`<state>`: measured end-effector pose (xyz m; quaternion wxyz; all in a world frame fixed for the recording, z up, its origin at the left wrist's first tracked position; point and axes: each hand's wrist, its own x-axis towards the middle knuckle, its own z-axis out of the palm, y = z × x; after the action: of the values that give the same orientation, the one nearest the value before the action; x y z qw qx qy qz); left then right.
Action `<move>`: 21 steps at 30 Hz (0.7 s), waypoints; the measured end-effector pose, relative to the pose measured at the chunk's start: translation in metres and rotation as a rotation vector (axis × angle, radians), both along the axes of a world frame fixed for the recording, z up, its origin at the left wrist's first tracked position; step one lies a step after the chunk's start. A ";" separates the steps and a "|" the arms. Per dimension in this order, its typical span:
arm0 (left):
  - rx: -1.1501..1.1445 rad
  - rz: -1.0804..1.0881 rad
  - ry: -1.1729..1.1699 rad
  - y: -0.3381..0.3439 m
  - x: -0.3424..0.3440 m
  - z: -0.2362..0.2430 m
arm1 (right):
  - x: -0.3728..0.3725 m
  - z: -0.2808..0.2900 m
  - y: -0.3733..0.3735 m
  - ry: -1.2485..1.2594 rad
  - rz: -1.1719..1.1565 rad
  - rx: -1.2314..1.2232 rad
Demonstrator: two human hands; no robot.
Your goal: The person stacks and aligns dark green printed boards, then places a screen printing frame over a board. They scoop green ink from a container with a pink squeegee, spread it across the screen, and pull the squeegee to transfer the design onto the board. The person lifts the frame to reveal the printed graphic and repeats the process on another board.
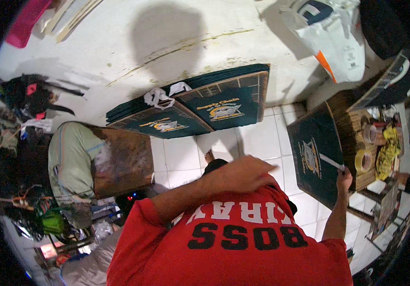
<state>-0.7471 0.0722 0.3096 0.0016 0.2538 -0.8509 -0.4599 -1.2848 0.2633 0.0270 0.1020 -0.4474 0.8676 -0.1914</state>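
Dark green card, printed with a round yellow-and-white emblem: a flattened box (315, 157) stands tilted at the right of the scene, leaning against a wooden bench (352, 128). The right hand (344, 180) is at its near right edge, fingers closed in a pinch on a thin white strip (331, 162) that runs slantwise across the green face, probably tape or a backing strip, though the view is too small to be sure.

The left hand (243, 174) rests low against the red shirt (233, 238), fingers curled together loosely; whether anything is inside it cannot be told.

On the bench just right of the box: a roll of tan tape (364, 161), a second roll (369, 133) farther back, and a heap of yellow material (387, 155).

Farther off, centre, a stack of the same green boxes (195, 107) lies flat against the wall, bound with white plastic ties (159, 97). None of that stack looks opened or folded up.

Judgement on progress: early. One box is out and being worked on; the bundle is untouched, and no assembled box shows anywhere.

Left side: a worn brown stool or crate (119, 162) with grey-green cloth (69, 157) draped on it. A white bag (336, 33) hangs far right. Floor is white tile (181, 157).
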 end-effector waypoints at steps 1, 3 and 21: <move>-0.045 0.054 -0.138 -0.006 0.017 -0.033 | -0.017 -0.009 0.005 0.042 -0.004 0.053; -0.096 0.227 -0.315 -0.023 0.061 -0.099 | -0.045 -0.030 0.011 0.077 -0.051 0.079; -0.632 1.513 -0.137 -0.197 0.270 -0.260 | 0.362 0.075 -0.305 0.276 0.648 -0.124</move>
<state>-0.4770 -0.1249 0.0494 0.3305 0.7739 -0.5373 -0.0565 -0.9224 -0.0415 0.1016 0.0120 -0.7261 0.6732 -0.1393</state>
